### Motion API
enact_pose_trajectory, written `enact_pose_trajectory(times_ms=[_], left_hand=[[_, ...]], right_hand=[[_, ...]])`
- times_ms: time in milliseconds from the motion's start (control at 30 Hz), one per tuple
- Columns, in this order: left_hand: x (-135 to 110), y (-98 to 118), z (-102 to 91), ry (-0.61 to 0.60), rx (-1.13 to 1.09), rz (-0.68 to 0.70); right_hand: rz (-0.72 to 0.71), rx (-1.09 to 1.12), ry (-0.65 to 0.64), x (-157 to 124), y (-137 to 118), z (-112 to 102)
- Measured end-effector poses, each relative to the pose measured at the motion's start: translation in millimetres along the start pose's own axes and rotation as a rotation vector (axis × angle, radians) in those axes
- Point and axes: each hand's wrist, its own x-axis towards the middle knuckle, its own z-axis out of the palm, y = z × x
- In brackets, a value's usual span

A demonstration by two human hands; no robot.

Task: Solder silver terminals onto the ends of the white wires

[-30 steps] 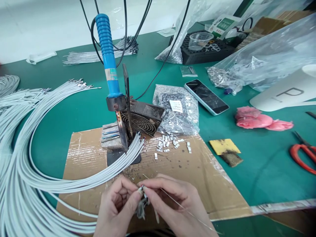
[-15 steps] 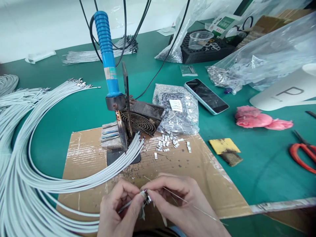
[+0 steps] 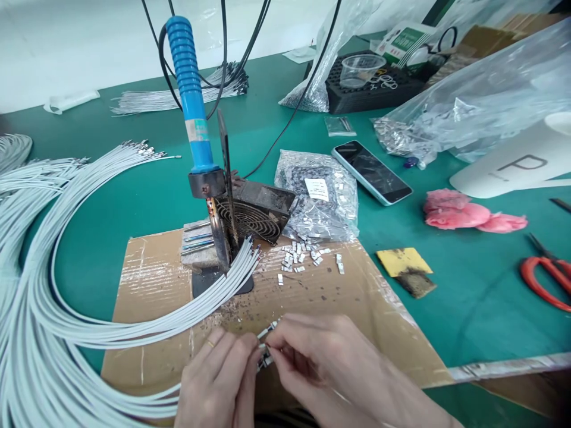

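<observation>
At the front of the cardboard sheet (image 3: pixel 348 321), my left hand (image 3: pixel 218 377) is turned with its back up, fingers closed on a white cable end (image 3: pixel 263 336). My right hand (image 3: pixel 330 362) pinches at the same spot, its fingertips touching a small metal terminal (image 3: pixel 266 358). How the pieces join is mostly hidden by the fingers. White cables (image 3: pixel 147 336) sweep in from the left, some reaching my left hand. Beyond the hands stands a blue-handled soldering iron (image 3: pixel 190 89), its tip pointing down near other cable ends.
Small white-metal clips (image 3: pixel 294 257) lie scattered behind the hands, beside a small fan (image 3: pixel 256 211) and a clear bag of parts (image 3: pixel 316 190). To the right are a phone (image 3: pixel 372 172), a yellow sponge (image 3: pixel 405 263), red scissors (image 3: pixel 544 279), pink cloth (image 3: pixel 473 211) and a white cup (image 3: pixel 513 157).
My left hand has rolled over, showing its back, and my right fingers have turned further down over the cable end. Thin wire seen across my right hand earlier no longer shows.
</observation>
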Motion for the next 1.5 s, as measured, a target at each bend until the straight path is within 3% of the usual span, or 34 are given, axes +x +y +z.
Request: enact_pose_trajectory(times_ms=[100,200,267,367,467,533,733,833,1233,1400,1500], left_hand=[[6.8,7.1,-4.9,-0.15,-0.254,-0.386],[15.1,15.6,-9.1,-0.222,-0.526,-0.747],[20.9,19.9,-10.3,-0.211,-0.682,-0.877],[28.0,23.9,-10.9,-0.15,-0.841,-0.981],[31.9,26.6,-11.8,-0.078,-0.866,-1.011],[32.4,27.3,-12.4,-0.043,-0.852,-1.009],[23.7,21.6,-9.5,0.034,-0.733,-0.905],[19.8,20.6,-6.7,0.042,-0.626,-0.849],[16.8,21.2,-4.0,0.021,-0.357,-0.745],[25.1,23.0,-6.4,0.008,-0.449,-0.799],[31.9,25.1,-10.5,0.001,-0.538,-0.88]], right_hand=[[0.032,0.139,0.013,2.3,-2.1,-1.8],[0.134,0.34,0.123,-0.8,0.3,12.4],[0.154,0.41,0.246,-4.9,3.4,27.2],[0.071,0.359,0.384,-10.7,6.8,44.3],[-0.038,0.314,0.421,-12.7,7.5,46.3],[-0.026,0.388,0.4,-11.9,7.5,42.1],[0.306,0.873,0.166,-9.9,9.2,30.5],[0.367,0.95,0.107,-10.7,9.0,26.3],[0.234,0.511,0.115,-8.2,6.7,13.8],[0.069,0.404,0.161,-10.3,9.1,15.6],[0.128,0.499,0.197,-11.1,11.7,17.2]])
